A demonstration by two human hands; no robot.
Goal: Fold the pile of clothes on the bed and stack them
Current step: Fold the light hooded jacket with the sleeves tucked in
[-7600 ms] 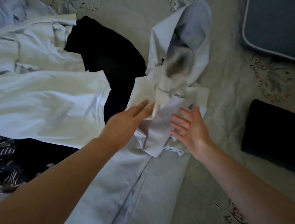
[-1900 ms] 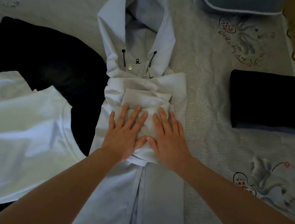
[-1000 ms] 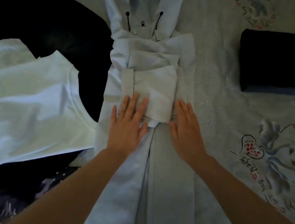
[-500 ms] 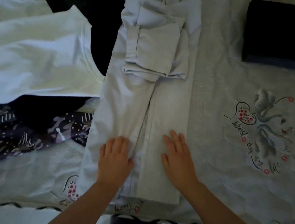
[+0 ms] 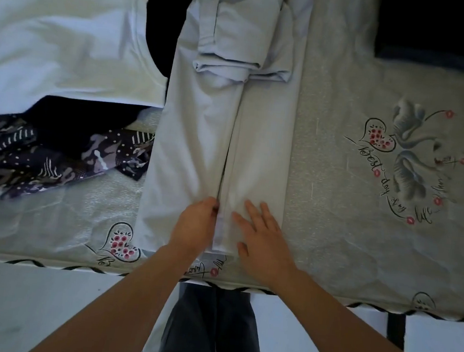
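Pale jacket [image 5: 259,139] hem under left hand [image 5: 194,226] and right hand [image 5: 265,235]

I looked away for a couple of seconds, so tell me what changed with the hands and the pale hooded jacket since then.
Both hands slid from the folded sleeves down the pale grey-blue hooded jacket to its hem by the bed edge. The left hand now curls its fingers at the front opening; the right hand lies flat beside it. The sleeves stay folded across the chest; the white T-shirt and the folded black garment have not moved.
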